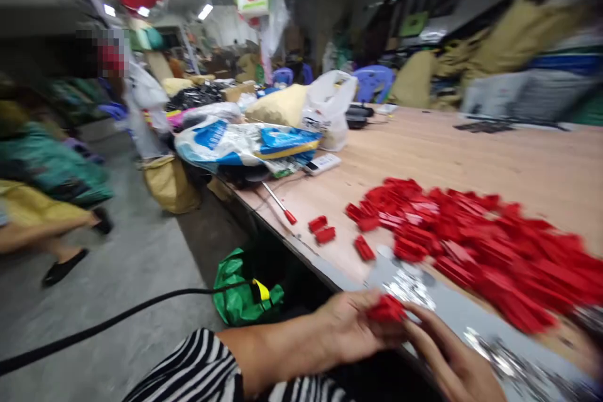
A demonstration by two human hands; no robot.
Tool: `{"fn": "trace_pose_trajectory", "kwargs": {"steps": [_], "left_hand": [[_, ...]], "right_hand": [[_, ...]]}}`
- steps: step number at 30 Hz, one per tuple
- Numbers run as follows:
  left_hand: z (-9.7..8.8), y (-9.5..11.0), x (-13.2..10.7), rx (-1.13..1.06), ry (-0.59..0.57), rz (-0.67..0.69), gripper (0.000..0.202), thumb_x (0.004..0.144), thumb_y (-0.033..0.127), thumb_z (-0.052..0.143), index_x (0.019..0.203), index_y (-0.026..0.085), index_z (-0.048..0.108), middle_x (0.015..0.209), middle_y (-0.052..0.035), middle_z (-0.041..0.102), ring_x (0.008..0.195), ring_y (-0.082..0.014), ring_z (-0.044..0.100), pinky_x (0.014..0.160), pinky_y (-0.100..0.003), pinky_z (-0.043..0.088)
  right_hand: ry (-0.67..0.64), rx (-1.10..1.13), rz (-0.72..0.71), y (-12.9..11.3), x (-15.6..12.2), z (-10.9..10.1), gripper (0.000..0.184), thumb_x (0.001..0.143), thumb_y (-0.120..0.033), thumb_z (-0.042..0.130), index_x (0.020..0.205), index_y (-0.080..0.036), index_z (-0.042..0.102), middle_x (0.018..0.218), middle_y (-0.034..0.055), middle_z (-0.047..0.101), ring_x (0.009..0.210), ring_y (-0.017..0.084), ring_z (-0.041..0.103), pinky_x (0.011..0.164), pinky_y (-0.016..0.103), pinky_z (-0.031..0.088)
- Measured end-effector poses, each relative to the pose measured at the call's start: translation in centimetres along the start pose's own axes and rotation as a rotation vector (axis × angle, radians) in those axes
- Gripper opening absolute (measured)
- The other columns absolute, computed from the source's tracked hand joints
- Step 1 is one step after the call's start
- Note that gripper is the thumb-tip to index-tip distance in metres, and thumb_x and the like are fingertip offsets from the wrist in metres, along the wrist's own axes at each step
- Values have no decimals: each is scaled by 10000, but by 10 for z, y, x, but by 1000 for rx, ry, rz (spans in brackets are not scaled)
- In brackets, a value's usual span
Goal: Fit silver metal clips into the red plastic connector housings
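My left hand [353, 326] is closed around a small red plastic piece [386, 309], just in front of the table edge. The fingertips of my right hand [452, 352] meet at the same piece from the right; motion blur hides the exact grip. Beyond my hands, a small heap of thin shiny metal parts [409, 286] lies on a grey sheet [471, 309]. More slim metal parts [513, 358] are spread to the right of my right hand. A large pile of similar red plastic pieces [471, 239] covers the table behind them.
A few loose red pieces [325, 234] and a red-handled screwdriver [285, 210] lie near the table's left edge. Plastic bags [245, 141] stand farther back. Below the edge hangs a green bag [235, 295], near a black cable [117, 320]. Another person's legs [51, 235] show at left.
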State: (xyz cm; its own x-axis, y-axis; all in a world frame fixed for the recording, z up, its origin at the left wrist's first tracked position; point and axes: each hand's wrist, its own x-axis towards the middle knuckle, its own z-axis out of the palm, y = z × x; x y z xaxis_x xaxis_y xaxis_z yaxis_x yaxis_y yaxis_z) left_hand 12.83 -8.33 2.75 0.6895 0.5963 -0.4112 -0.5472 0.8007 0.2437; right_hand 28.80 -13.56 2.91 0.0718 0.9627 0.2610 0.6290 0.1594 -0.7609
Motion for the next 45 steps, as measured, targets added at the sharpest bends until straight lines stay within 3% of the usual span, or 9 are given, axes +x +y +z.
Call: {"fn": "trace_pose_trajectory", "kwargs": {"steps": [4,10,15,20,24,27,33,37,45], "left_hand": [[5,6,-8,-26,36,-12,214,870,246,577,881,52,668,794,-98,726,757,-191,690,936,-375,434],[1,6,-13,5,70,-74,257,921,257,509,876,58,665,803,-102,735,743,-183,705,904,-352,470],[-2,8,-10,10,91,-59,262,927,273,500,865,71,656,775,-89,727,725,-172,696,841,-337,502],[-5,2,-11,23,117,1,165,870,259,598,888,100,641,824,-79,719,713,-146,676,773,-286,512],[-6,0,-14,99,129,110,171,750,243,735,748,139,600,776,-29,692,707,-123,649,762,-268,498],[-6,13,-12,364,112,289,209,716,257,754,692,146,579,803,-25,675,745,-126,625,757,-256,475],[-18,53,-1,1312,263,946,70,796,204,636,853,186,671,1161,-78,589,1156,-230,531,1034,-386,372],[-32,59,3,1730,281,1107,237,838,182,583,1064,219,642,1327,-98,495,1270,-256,442,1079,-467,351],[-54,63,6,2000,280,1228,333,859,162,541,1189,201,570,1364,-108,490,1312,-268,398,1077,-498,378]], "right_hand": [[-73,61,125,-25,-3,3,392,907,-457,459,1150,-199,626,669,3,676,526,141,593,544,218,497],[-11,176,186,-34,1,6,394,930,-443,407,970,-159,677,565,-17,529,497,120,474,497,220,410],[-94,218,189,-36,-1,5,322,908,-420,476,1076,-190,625,655,-21,553,610,132,521,585,222,431],[-97,121,192,-30,-4,13,283,859,-372,579,1094,-215,564,639,-53,494,565,120,453,551,222,382],[-117,56,159,-24,-3,17,254,865,-329,560,1094,-219,569,644,-51,502,582,124,476,570,225,392],[-170,-6,163,-23,5,15,355,866,-337,556,1204,-231,536,682,-42,555,611,132,528,593,231,424],[-152,-312,86,-20,38,15,301,888,-301,529,1177,-232,573,1096,61,639,977,208,619,835,336,493],[-230,-469,17,-18,59,26,331,879,-206,529,1207,-229,565,1395,85,478,1155,234,562,915,371,493],[-322,-515,-90,-33,66,52,369,892,-149,489,1256,-187,534,1369,108,522,1211,237,528,962,383,487]]}}
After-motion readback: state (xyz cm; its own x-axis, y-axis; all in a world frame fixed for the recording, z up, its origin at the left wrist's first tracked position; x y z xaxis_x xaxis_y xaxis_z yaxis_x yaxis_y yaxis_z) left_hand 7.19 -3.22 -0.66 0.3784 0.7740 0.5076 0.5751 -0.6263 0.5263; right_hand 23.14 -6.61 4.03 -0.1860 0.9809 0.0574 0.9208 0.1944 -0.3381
